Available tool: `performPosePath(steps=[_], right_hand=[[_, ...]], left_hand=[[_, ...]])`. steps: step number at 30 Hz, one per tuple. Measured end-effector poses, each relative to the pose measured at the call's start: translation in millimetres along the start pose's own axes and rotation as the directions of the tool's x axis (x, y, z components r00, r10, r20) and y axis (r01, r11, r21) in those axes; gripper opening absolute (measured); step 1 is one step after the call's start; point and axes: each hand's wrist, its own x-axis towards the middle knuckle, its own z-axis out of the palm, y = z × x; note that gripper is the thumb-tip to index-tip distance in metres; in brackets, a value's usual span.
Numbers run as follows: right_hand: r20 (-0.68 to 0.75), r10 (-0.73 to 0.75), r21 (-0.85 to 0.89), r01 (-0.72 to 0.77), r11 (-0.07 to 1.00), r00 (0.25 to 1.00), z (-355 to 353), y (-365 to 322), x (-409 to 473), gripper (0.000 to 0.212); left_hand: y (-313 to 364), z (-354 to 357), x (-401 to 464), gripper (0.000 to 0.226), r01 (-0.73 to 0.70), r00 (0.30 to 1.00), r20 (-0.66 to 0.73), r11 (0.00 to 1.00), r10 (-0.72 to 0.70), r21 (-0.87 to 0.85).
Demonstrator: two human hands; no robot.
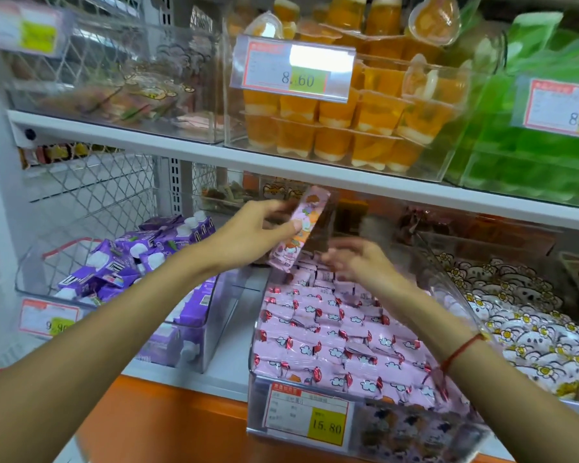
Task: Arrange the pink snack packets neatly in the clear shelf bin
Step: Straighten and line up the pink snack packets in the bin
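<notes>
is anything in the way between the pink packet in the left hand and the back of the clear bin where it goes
Partly. The right hand reaches into the back of the clear bin, just beside and below the pink packet that the left hand grips. Otherwise only rows of pink packets lie below.

Orange jelly cups (pixel 341 128) fill a clear bin on the upper shelf (pixel 147 137), a price tag (pixel 293 68) clipped to its front. Green packs (pixel 528 155) sit at the shelf's right end; purple cartons (pixel 131 262) crowd the lower left bin, white flower-print packets (pixel 522 315) the lower right.
</notes>
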Motion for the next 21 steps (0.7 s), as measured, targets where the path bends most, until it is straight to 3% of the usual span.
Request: performPosePath(steps=[1,3,8,10,14,18,21], right_hand=[[0.007,-0.011,-0.204,0.013,0.979,1.0,1,5,4,0.023],[0.072,-0.038,-0.413,0.065,0.908,0.997,7,10,10,0.023],[0.245,0.027,-0.306,0.051,0.951,0.969,18,6,22,0.025],[0.237,0.092,-0.274,-0.024,0.961,0.967,14,8,26,0.02],[0.277,0.157,-0.164,-0.115,0.98,0.948,-5,14,24,0.039],[0.315,0.123,-0.171,-0.071,0.983,0.941,-13,18,21,0.038],[0.275,0.018,-0.308,0.07,0.949,0.961,-11,16,17,0.048]], left_hand=[[-2,0,0,0.027,0.006,1.0,-0.024,0.999,-0.007,-0.034],[-5,-1,0,0.024,0.019,0.998,-0.062,0.992,-0.026,-0.125],[-9,4,1,0.03,0.057,0.995,-0.061,0.969,-0.073,-0.241],[-13,8,2,0.03,0.045,0.999,-0.024,0.988,-0.049,-0.145],[-21,16,4,0.035,0.005,0.997,0.08,0.982,-0.02,0.19],[-21,23,10,0.031,-0.061,0.998,0.06,0.832,0.033,0.552],[-18,22,13,0.033,-0.099,0.995,0.065,0.674,0.076,0.732]])
